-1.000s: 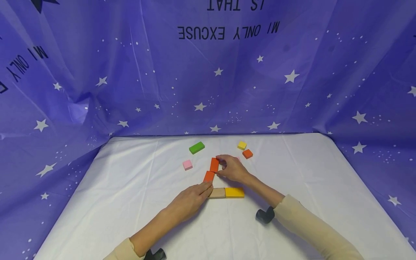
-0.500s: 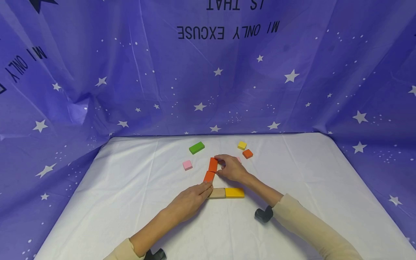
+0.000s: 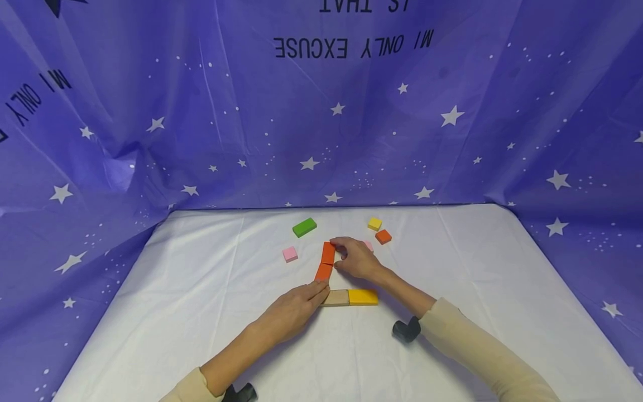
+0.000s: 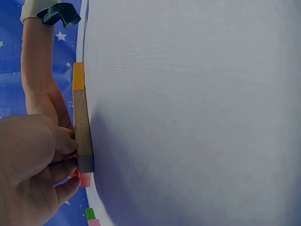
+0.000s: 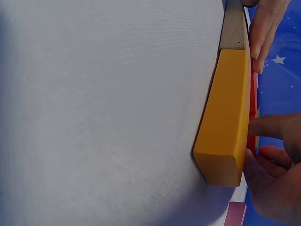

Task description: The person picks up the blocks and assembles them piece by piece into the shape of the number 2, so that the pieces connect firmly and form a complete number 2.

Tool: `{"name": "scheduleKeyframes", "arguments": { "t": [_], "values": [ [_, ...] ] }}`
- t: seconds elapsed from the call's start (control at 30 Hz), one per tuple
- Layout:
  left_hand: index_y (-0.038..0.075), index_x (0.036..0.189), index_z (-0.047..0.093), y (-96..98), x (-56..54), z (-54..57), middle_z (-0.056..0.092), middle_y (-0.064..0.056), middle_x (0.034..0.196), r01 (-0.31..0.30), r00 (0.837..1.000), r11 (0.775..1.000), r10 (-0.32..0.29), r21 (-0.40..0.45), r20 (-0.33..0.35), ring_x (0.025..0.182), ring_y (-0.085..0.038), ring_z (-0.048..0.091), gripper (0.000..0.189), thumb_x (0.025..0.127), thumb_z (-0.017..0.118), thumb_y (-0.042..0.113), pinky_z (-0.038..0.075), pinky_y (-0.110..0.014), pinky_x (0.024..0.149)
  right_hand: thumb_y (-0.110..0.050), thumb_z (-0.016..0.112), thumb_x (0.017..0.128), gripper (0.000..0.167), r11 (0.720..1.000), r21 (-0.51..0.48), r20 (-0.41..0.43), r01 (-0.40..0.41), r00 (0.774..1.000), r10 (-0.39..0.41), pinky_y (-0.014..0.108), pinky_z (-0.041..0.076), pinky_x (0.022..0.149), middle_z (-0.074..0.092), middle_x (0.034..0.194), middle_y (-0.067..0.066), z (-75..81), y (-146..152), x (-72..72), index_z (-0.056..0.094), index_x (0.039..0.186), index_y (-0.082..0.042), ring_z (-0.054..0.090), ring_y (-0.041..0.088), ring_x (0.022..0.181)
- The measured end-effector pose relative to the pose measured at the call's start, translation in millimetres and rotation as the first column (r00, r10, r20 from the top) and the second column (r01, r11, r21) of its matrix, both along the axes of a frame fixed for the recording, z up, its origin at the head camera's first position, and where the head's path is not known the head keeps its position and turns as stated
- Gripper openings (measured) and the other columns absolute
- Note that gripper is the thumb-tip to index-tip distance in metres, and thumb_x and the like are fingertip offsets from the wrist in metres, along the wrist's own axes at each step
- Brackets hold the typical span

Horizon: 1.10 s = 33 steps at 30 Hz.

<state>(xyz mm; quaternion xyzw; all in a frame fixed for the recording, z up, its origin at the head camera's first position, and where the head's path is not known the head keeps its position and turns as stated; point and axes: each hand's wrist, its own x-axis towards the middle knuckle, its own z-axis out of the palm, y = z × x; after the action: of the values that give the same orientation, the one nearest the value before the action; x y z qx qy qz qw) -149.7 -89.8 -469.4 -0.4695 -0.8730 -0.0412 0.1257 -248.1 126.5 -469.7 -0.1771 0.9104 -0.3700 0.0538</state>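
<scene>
Two flat red-orange blocks lie end to end on the white cloth, slightly angled to each other. My right hand (image 3: 358, 259) pinches the far red-orange block (image 3: 328, 253), its index finger by the far end and thumb by the near end. My left hand (image 3: 293, 310) holds the near red-orange block (image 3: 323, 272), fingers covering its near end. Just in front lie a plain wooden block (image 3: 336, 298) and a yellow-orange block (image 3: 363, 297), joined in a row. In the left wrist view, the wooden block (image 4: 83, 127) partly hides the left fingers.
A green block (image 3: 304, 227) and a pink block (image 3: 289, 254) lie at the back left. Toward the back right are a small yellow block (image 3: 374, 224) and an orange-red block (image 3: 383, 237). Another pink block (image 3: 369, 245) shows partly behind the right hand. A purple starry curtain (image 3: 251, 111) surrounds the table.
The right hand and the far red-orange block have shifted slightly left, so its near end lines up more closely with the other red-orange block. The left hand has stayed in place.
</scene>
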Motion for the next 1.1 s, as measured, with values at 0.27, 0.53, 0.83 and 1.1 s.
{"name": "scheduleKeyframes", "arguments": {
  "t": [0.27,0.53,0.83,1.1],
  "values": [
    [-0.004,0.132,0.061,-0.3,0.3,0.6,0.056,-0.018,0.139,-0.005,1.0,1.0,0.005,-0.009,0.012,0.127,-0.028,0.055,0.041,0.092,0.066,-0.001,0.048,-0.037,0.103,-0.002,0.079,0.081,0.058,0.997,-0.071,-0.026,0.04,0.999,-0.042,0.041,0.055,0.092,0.064,0.129,0.013,8.8,14.1,1.1,0.061,0.136,-0.006,0.066,0.027,0.11],
    [-0.004,0.134,0.06,-0.7,0.3,0.8,0.055,-0.018,0.14,-0.015,0.999,1.0,0.016,-0.014,0.039,0.129,-0.028,0.054,0.041,0.093,0.065,0.0,0.047,-0.037,0.105,-0.005,0.078,0.084,0.053,0.983,-0.168,-0.001,0.078,0.997,-0.079,0.045,0.055,0.092,0.064,0.129,0.017,15.6,47.0,-5.0,0.061,0.134,-0.001,0.065,0.033,0.111],
    [-0.003,0.135,0.059,-0.6,0.1,1.2,0.053,-0.017,0.143,-0.019,0.998,1.0,0.02,-0.02,0.061,0.13,-0.028,0.052,0.042,0.094,0.065,0.0,0.046,-0.038,0.106,-0.008,0.079,0.083,0.053,0.991,-0.062,-0.017,0.12,0.992,-0.121,0.046,0.05,0.097,0.061,0.134,0.018,2.3,78.8,-7.3,0.062,0.133,-0.001,0.06,0.033,0.112],
    [-0.003,0.135,0.06,-1.2,0.6,0.5,0.054,-0.017,0.142,-0.018,0.998,1.0,0.018,-0.007,0.056,0.129,-0.028,0.053,0.042,0.093,0.065,0.0,0.046,-0.037,0.106,-0.006,0.079,0.083,0.05,0.993,-0.042,-0.04,0.106,0.993,-0.108,0.046,0.053,0.093,0.066,0.122,0.019,-0.5,82.8,-4.6,0.063,0.13,0.002,0.063,0.033,0.105]
  ]
}}
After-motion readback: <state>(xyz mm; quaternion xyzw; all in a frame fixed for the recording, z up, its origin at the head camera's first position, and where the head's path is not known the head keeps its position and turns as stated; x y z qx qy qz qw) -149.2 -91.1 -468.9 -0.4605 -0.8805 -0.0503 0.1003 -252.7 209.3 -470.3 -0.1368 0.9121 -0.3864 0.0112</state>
